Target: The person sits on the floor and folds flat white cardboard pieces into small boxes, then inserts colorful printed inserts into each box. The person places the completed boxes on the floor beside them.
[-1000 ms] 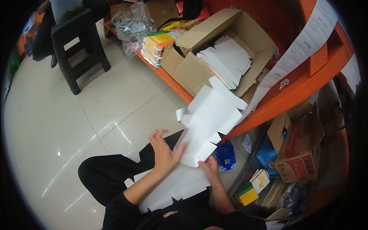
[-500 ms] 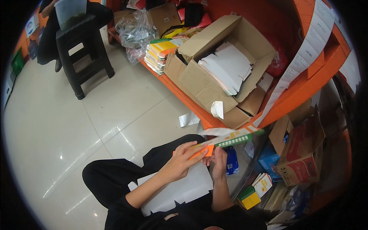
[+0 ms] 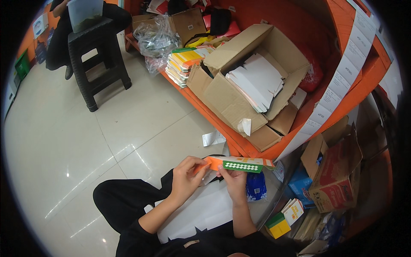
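Between my hands is a partly folded paperboard carton, green with a white diamond pattern on one side and orange at its left end. My left hand pinches the orange end flap. My right hand grips the green side from below, its thumb on the edge near the orange part. Across my lap, under both forearms, lie flat die-cut paperboard blanks, white side up.
An open cardboard box of white blanks sits on an orange shelf, beside stacked cartons. A long paper strip hangs at right. Lower right are folded cartons and a red-brown box. A person sits behind a black stool.
The carton has moved left and down, turning more level. My left hand has shifted from lying over the orange part to pinching its end; my right hand has moved left with it.
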Motion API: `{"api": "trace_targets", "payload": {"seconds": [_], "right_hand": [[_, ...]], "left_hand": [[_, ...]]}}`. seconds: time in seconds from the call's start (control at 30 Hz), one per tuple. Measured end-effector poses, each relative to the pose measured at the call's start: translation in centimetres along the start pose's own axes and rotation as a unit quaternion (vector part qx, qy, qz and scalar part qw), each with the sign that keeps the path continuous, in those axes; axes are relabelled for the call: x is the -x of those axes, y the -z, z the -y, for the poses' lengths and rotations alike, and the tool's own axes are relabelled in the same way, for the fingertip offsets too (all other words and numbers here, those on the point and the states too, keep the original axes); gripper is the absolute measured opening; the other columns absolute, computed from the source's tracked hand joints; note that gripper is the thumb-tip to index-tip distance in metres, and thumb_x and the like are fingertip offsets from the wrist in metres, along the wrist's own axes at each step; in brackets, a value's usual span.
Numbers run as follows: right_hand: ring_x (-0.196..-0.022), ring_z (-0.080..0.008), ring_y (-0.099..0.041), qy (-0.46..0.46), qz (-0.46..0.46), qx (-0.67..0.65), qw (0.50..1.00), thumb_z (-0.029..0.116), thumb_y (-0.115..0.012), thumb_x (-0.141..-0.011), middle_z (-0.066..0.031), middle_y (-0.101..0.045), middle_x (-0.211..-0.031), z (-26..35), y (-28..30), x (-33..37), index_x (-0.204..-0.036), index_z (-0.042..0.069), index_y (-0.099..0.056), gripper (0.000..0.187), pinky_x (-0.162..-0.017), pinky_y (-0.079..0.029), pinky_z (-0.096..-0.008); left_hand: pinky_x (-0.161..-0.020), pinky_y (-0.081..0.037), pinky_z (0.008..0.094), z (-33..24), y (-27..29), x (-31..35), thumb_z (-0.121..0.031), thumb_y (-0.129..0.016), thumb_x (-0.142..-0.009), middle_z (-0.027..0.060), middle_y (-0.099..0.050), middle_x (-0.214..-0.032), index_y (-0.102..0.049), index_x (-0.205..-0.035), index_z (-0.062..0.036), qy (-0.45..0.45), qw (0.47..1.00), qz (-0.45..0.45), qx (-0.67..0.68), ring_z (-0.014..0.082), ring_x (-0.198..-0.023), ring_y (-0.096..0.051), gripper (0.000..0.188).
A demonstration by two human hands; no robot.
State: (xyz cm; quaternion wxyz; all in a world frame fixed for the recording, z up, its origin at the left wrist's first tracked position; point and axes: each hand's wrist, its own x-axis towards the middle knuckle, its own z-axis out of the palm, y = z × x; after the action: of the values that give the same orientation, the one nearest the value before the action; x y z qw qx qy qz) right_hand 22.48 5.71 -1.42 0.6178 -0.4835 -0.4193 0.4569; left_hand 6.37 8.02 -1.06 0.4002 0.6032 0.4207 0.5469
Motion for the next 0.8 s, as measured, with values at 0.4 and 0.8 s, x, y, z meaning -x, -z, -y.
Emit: {"api": "trace_targets", "payload": {"seconds": [0.4,0.8], "right_hand": [[-0.121,-0.0222,-0.053,0.216,0.100,0.272,0.933,0.016,-0.065,-0.090,-0.0118,-0.055,-0.131,-6.3,-3.1,-4.7,-0.130,0.005,-0.051,0.044,-0.097,-0.043,-0.0364],[-0.120,-0.0225,-0.054,-0.041,0.226,-0.346,0.910,0.036,-0.055,-0.097,-0.0149,-0.048,-0.136,-8.0,-2.1,-5.6,-0.141,0.002,-0.036,0.059,-0.102,-0.044,-0.0355]], "left_hand": [[-0.084,-0.050,0.0257,0.5,5.1,-3.1,-0.015,-0.071,-0.087,0.0076,-0.072,-0.095,-0.071,-0.104,-0.0001,0.129,0.978,-0.047,0.155,0.0111,-0.087,-0.066,0.022],[-0.092,-0.047,0.0277,0.7,5.1,-2.8,-0.016,-0.070,-0.089,0.0090,-0.071,-0.098,-0.070,-0.105,0.0009,0.146,0.957,-0.042,0.247,0.0124,-0.095,-0.064,0.024]]}}
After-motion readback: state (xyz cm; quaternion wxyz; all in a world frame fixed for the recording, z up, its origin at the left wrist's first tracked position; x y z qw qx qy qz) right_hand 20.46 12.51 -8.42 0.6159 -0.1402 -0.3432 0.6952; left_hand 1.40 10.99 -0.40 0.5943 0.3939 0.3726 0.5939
